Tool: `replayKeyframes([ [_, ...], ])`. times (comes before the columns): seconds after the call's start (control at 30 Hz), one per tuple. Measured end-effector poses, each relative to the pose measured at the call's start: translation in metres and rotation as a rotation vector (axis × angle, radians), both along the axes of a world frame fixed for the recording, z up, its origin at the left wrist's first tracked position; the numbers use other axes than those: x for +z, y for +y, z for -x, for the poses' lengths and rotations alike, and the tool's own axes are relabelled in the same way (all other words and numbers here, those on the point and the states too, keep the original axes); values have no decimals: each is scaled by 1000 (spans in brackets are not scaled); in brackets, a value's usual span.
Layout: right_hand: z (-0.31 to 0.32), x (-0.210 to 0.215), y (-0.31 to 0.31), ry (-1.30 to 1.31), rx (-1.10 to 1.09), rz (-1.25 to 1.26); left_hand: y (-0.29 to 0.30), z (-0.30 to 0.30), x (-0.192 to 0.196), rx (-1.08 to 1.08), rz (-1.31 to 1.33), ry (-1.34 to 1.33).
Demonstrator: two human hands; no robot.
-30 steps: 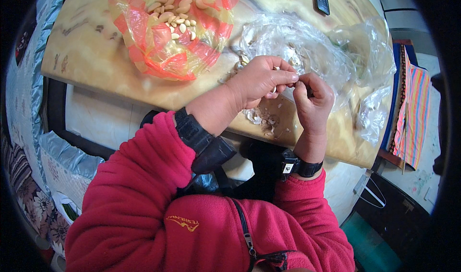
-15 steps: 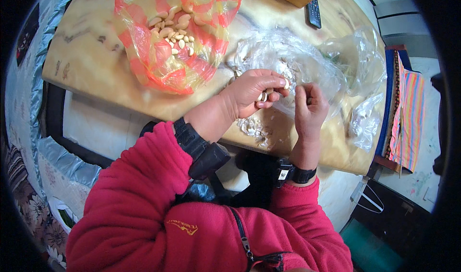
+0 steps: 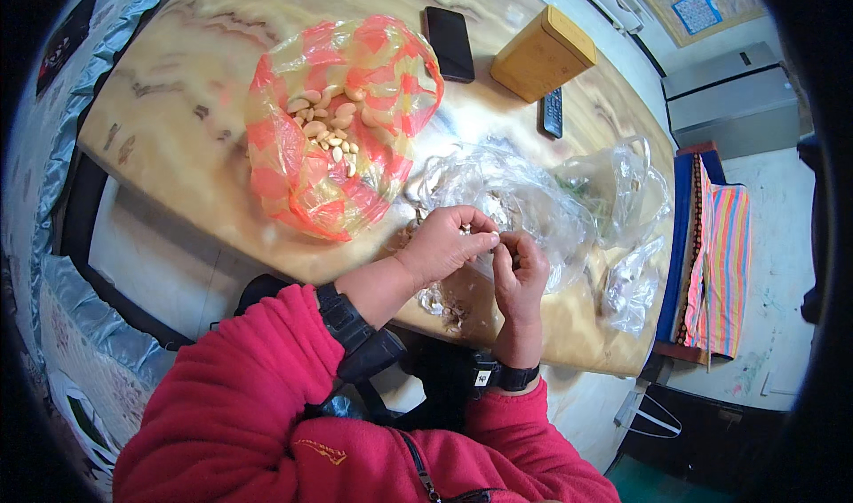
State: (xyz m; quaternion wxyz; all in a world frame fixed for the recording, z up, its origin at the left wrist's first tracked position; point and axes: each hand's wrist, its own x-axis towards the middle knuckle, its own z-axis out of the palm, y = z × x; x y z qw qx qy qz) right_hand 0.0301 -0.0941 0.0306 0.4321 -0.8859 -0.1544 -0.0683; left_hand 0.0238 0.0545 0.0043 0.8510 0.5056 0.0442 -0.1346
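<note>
My left hand (image 3: 447, 243) is closed around garlic cloves, with only a sliver of white showing between its fingers. Thumb and forefinger of my right hand (image 3: 521, 276) are pinched together at the left fingertips; whatever they grip is too small to make out. Both hands hover over the table's near edge. To their left, a red-and-yellow plastic bag (image 3: 275, 183) lies open with several peeled garlic cloves (image 3: 330, 130) inside. Below my hands are papery garlic skins (image 3: 444, 307). A crumpled clear plastic bag (image 3: 542, 219) lies just beyond them.
Farther back on the marbled table (image 3: 195, 67) are a black phone (image 3: 449, 44), a yellow-brown box (image 3: 542, 54) and a dark remote control (image 3: 551, 114). Another clear bag (image 3: 633, 192) with something green and a small clear bag (image 3: 631, 285) lie at the right. A striped cloth (image 3: 718, 272) hangs beyond.
My hands have come together, fingertips meeting, where a gap was before. The cloves that showed in my left hand are now mostly hidden. The view has shifted, revealing more of the table's far side.
</note>
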Motion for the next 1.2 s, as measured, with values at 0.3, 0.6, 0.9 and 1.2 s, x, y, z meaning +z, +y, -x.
replayKeyframes([
  [0.3, -2, -4, 4, 14, 13, 6, 3, -2, -8, 87, -193, -137],
  [0.6, -1, -11, 18, -12, -2, 18, 18, 4, -5, 101, -128, -133],
  [0.9, 2, 0, 32, -105, 58, 157, 26, 6, -6, 174, -352, -276],
  [1.2, -2, -1, 20, -126, 7, 98, 22, 4, -4, 130, -348, -216],
])
